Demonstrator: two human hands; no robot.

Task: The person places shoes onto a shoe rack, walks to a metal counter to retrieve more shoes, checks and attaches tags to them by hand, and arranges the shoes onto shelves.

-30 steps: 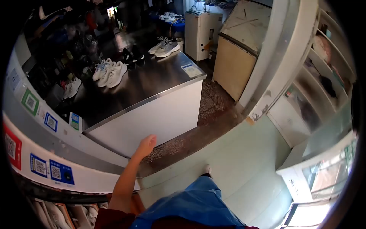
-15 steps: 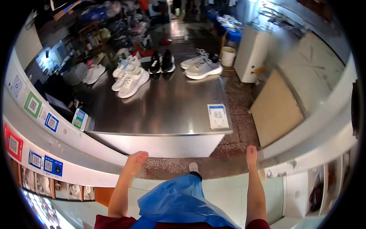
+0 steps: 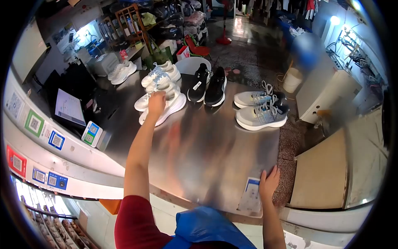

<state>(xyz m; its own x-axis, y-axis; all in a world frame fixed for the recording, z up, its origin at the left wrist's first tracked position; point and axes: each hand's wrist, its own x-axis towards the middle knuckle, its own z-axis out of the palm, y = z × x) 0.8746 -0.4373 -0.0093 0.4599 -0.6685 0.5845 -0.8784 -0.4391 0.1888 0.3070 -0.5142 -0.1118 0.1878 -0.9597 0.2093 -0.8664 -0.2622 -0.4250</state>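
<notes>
My left hand reaches out over the metal counter, its fingers closed at the collar of a white sneaker. That sneaker is the nearest of several white sneakers, and the hand hides part of it. Behind it stands another white pair with pale blue laces. On the counter's right edge lies my right hand, fingers apart and holding nothing, beside a white card with a blue stripe. Blue plastic covers my front.
Black sneakers and grey sneakers stand farther right on the counter. A code stand and monitor are at left. Beyond are a red chair, a bucket and a leaning board.
I have come closer to the counter. My left hand has moved forward onto the white sneaker, and my right hand has come down on the counter's right edge.
</notes>
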